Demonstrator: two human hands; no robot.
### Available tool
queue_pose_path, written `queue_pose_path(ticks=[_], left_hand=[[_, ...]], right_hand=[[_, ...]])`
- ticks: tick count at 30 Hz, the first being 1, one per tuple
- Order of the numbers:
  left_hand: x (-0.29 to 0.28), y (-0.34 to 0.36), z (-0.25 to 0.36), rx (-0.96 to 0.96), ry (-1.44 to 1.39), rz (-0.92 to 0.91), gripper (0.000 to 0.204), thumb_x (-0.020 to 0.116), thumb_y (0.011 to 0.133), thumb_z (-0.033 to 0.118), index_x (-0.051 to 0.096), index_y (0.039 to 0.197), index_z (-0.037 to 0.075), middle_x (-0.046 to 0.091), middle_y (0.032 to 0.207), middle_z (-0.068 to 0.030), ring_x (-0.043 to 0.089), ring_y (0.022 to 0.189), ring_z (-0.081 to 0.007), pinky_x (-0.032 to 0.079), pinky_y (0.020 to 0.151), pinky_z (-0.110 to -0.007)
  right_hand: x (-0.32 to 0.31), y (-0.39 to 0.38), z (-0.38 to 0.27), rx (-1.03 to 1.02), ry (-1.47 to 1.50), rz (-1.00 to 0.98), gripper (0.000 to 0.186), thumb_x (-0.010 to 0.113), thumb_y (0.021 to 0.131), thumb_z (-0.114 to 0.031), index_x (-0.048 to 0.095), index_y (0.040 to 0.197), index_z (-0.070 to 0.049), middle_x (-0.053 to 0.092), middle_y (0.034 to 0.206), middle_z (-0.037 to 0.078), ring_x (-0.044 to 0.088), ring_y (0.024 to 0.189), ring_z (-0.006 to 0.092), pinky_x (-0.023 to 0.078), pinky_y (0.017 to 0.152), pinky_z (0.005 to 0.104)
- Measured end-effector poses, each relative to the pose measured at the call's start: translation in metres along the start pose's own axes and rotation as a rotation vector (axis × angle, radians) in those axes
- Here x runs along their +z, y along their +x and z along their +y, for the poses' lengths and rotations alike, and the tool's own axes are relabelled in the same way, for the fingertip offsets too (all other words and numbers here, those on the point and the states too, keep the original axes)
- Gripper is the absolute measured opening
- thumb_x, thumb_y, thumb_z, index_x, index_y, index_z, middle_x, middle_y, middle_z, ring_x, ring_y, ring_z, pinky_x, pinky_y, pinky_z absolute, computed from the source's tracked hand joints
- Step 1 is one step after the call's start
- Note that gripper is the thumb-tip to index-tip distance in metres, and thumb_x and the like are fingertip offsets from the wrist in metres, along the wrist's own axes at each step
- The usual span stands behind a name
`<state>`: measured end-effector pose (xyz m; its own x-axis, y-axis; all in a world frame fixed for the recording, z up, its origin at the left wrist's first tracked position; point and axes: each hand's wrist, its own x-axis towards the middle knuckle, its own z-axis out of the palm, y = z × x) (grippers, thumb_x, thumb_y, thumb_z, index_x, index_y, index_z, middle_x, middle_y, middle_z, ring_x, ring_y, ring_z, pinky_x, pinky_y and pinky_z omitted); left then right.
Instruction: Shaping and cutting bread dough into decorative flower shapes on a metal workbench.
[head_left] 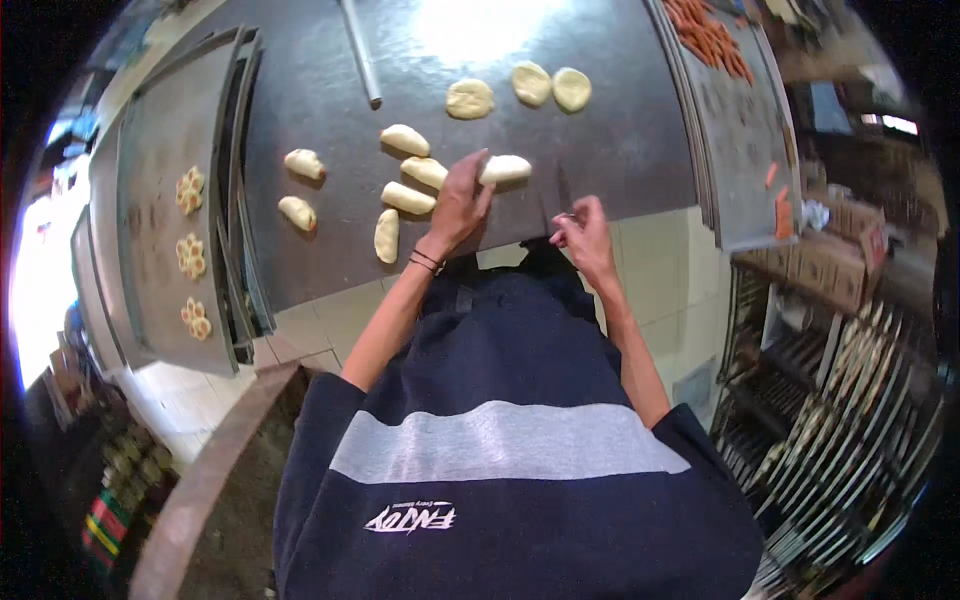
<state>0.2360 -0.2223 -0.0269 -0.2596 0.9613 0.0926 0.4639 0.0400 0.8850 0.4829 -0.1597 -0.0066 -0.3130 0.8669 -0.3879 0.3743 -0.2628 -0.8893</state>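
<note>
My left hand (463, 208) grips the left end of a pale dough roll (508, 169) on the dark metal table. In my right hand (585, 238), near the table's front edge, is what looks like a pair of scissors (563, 185), its two thin dark blades spread and blurred, to the right of the roll. Left of my left hand lie several filled dough rolls (408, 198). Farther left are two more rolls (304, 164), with reddish filling showing at their ends. Beyond my hands sit three flat dough rounds (470, 99).
A metal rod (361, 55) lies at the table's far left. Stacked trays (150, 150) at left carry flower-shaped dough pieces (191, 256). At right, a tray (735, 170) holds a pile of sausages (706, 38). Cardboard boxes (830, 260) and a loaded rack (830, 430) stand beyond it.
</note>
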Motion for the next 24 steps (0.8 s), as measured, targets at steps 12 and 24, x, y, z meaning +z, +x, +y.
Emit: queue_pose_path(ticks=[12,24], left_hand=[[0.005,0.043,-0.006,0.138,-0.030,-0.088,0.037,0.076,0.087,0.005,0.069,0.123,0.006,0.065,0.122,-0.0163,0.065,0.107,-0.0349,0.055,0.089,-0.039],[0.020,0.009,-0.041,0.106,-0.069,0.067,0.064,0.084,0.081,0.013,0.057,0.138,0.006,0.066,0.123,-0.0143,0.062,0.114,-0.0350,0.053,0.099,-0.043]], right_hand=[[0.035,-0.003,-0.035,-0.344,-0.494,0.158,0.032,0.048,0.100,-0.007,0.052,0.132,-0.004,0.065,0.076,0.030,0.067,0.074,0.0519,0.051,0.065,0.0569],[0.055,-0.003,-0.030,-0.371,-0.725,-0.126,0.073,0.052,0.092,-0.001,0.032,0.162,-0.003,0.061,0.074,0.033,0.065,0.068,0.0496,0.051,0.070,0.0557]])
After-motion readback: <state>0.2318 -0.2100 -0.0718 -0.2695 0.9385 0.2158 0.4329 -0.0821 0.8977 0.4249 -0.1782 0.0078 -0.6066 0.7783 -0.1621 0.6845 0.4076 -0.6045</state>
